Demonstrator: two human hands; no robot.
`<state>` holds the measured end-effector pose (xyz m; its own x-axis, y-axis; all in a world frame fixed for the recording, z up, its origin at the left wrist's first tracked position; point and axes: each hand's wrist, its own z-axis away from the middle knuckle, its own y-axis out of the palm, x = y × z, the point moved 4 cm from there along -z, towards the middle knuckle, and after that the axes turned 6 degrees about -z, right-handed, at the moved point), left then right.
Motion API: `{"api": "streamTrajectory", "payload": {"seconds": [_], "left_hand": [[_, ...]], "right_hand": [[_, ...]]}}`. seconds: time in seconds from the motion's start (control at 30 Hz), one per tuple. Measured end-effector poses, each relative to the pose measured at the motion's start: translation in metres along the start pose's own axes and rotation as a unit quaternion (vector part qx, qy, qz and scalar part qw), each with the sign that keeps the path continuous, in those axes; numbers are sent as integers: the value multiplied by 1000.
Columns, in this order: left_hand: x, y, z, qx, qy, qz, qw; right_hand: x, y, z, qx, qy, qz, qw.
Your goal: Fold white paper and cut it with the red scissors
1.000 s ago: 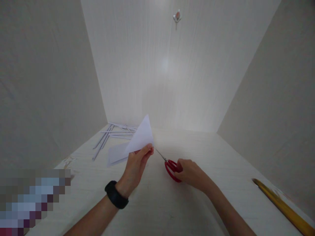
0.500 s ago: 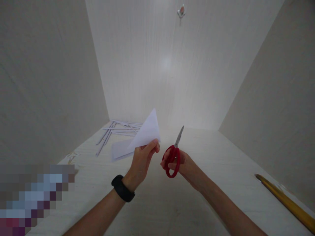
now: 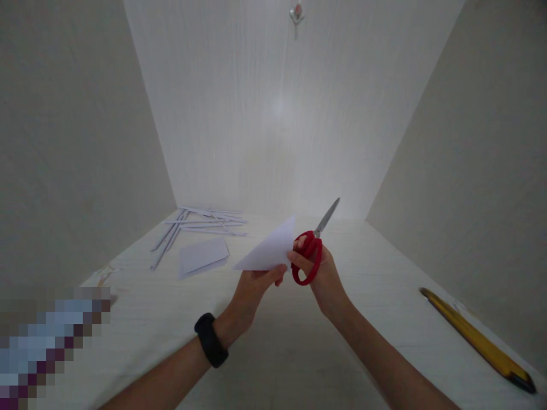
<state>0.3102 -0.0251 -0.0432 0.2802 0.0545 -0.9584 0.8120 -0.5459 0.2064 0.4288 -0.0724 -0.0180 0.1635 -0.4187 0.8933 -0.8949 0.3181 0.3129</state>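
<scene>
Over a pale, faintly streaked tabletop [image 3: 380, 296] enclosed by 3 whitish-grey walls [image 3: 222, 125], the left hand [image 3: 251, 293] pinches a triangular white paper [image 3: 273, 249]; the right hand [image 3: 328, 280] grips red-handled scissors [image 3: 317, 246] and touches the paper's right edge.

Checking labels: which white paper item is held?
The triangular white paper sheet, in the left hand; the rectangular white paper sheets and thin white paper sticks lie on the pale table.
</scene>
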Motion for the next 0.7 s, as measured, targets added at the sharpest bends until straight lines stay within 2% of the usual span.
{"api": "streamTrajectory", "payload": {"seconds": [0.2,0.33,0.53,0.6,0.7], "left_hand": [[1,-13,-9,10,-29,24,999],[-8,-25,-21,74,-47,17,996],[-22,-49,-32,154,-112,-80,978],[-26,-51,-33,144,-98,-114,978],[-30,-44,-33,136,-57,-132,980]], "right_hand": [[3,-4,-4,-13,-35,72,997],[3,-8,-8,4,-54,101,993],[4,-7,-8,31,-61,152,986],[3,-4,-7,48,-54,176,982],[2,0,-3,77,-42,208,974]]}}
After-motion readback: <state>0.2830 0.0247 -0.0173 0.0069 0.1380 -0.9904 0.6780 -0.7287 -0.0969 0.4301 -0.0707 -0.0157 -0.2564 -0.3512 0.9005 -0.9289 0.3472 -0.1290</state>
